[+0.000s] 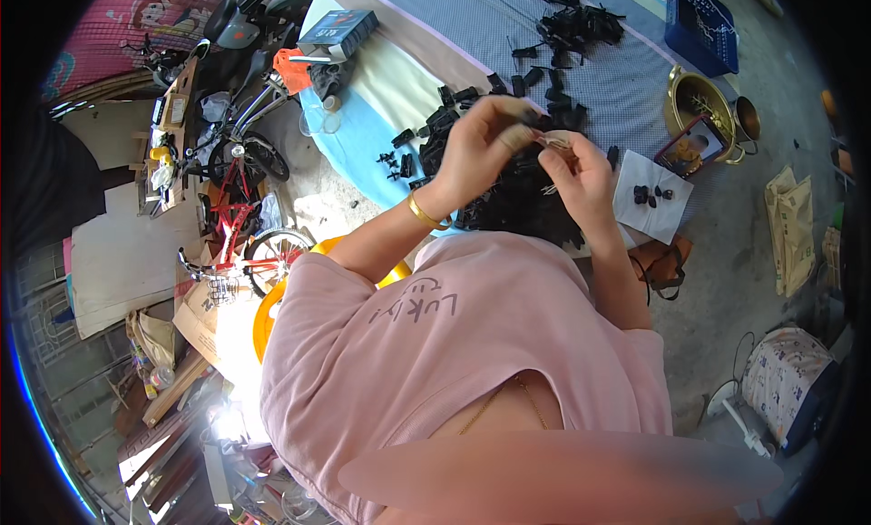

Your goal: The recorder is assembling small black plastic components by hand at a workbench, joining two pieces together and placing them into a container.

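Both my hands meet over a heap of small black plastic parts (513, 207) on the cloth-covered surface. My left hand (474, 153), with a gold bangle at its wrist, is closed in a pinch, thumb against fingers. What lies in that pinch is too small to make out; something dark shows by its fingertips. Close beside it, my right hand (582, 176) is closed around a few thin pale strands (555, 141), whose ends stick out near the thumb and below the palm. The fingertips of both hands nearly touch.
More black parts (581, 30) lie farther back on the checked cloth (435, 17). At right are a blue basket (699, 35), a brass-coloured pot (676, 98), a phone (694, 148) and white paper (649, 207) bearing black pieces. A blue box (337, 33) stands at left, beyond it a red bicycle (238, 207).
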Tool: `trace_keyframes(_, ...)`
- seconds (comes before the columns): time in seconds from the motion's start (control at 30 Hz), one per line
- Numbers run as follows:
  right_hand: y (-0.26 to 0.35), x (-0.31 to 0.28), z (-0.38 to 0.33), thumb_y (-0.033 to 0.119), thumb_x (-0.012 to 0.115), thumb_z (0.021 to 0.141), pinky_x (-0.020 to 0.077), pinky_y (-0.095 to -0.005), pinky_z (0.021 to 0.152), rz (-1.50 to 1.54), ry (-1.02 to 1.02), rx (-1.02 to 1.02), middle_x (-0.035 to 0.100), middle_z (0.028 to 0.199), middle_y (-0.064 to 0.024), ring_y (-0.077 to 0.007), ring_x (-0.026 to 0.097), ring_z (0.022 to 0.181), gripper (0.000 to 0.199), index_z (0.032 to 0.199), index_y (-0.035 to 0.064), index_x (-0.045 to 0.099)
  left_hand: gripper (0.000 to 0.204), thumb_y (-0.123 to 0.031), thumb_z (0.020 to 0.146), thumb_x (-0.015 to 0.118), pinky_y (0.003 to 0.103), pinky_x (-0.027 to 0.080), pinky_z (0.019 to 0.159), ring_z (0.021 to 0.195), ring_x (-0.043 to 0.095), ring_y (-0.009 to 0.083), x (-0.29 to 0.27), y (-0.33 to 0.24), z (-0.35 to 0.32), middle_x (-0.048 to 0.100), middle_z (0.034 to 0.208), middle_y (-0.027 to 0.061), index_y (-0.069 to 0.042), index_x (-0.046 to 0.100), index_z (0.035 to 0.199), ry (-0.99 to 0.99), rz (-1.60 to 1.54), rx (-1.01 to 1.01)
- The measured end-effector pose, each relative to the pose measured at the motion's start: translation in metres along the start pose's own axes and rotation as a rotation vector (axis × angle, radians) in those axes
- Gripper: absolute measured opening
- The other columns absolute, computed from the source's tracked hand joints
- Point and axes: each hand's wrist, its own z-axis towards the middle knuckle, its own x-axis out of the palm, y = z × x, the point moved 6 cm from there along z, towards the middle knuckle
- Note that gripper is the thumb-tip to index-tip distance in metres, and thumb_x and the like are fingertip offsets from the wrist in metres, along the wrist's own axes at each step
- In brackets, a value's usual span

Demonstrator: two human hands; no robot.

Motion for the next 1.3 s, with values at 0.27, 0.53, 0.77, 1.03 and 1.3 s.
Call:
trace_keyframes(0.27,0.043,-0.01,-0.007,0.001,0.066,0.076,0.0394,-0.0154,0.056,-0.159,-0.114,-0.411,0.057,0.076,-0.0014,-0.0041,0.048,0.061,0.012,0.084,-0.0015,0.058,0.025,-0.013,0.09,0.049,0.032,0.048,0.084,0.091,0.059,0.0202,0.013,0.024,-0.004,0.056,0.101,0.0103,-0.001,0.047,0.111,0.114,-0.702,-0.504)
trace_keyframes(0.53,0.018,-0.017,0.005,0.008,0.071,0.073,0.0421,-0.0167,0.058,-0.122,-0.155,-0.174,0.056,0.074,0.0012,-0.004,0.05,0.063,0.02,0.083,0.0007,0.056,0.039,-0.001,0.084,0.052,0.024,0.045,0.079,0.09,0.054,0.0091,0.027,-0.002,-0.012,0.054,0.103,0.0047,0.003,0.042,0.121,0.304,-0.026,-0.212)
trace_keyframes(0.77,0.007,-0.006,0.006,0.017,0.059,0.085,0.0318,-0.014,0.047,0.196,-0.049,0.047,0.053,0.069,0.0023,0.0003,0.041,0.054,0.017,0.09,0.0014,0.059,0.035,0.004,0.08,0.057,0.025,0.046,0.081,0.093,0.054,0.0102,0.017,0.008,-0.009,0.056,0.103,0.0066,0.001,0.045,0.112,0.087,0.041,-0.106)
trace_keyframes(1.03,-0.002,-0.005,0.002,0.013,0.049,0.09,0.0236,-0.0141,0.039,0.045,0.07,0.134,0.052,0.064,0.0007,0.0003,0.035,0.045,0.018,0.097,-0.0005,0.058,0.036,0.003,0.083,0.055,0.027,0.045,0.087,0.099,0.054,0.0151,0.015,0.005,-0.01,0.054,0.11,0.0114,0.001,0.041,0.116,0.119,0.089,-0.112)
trace_keyframes(1.3,0.003,-0.004,-0.003,0.013,0.049,0.09,0.0231,-0.0137,0.039,0.089,0.053,0.09,0.053,0.065,-0.0011,0.0007,0.035,0.045,0.018,0.099,-0.0012,0.058,0.035,0.004,0.084,0.053,0.028,0.045,0.087,0.101,0.053,0.0153,0.02,-0.004,-0.01,0.053,0.112,0.0124,0.001,0.041,0.116,0.154,0.139,-0.05)
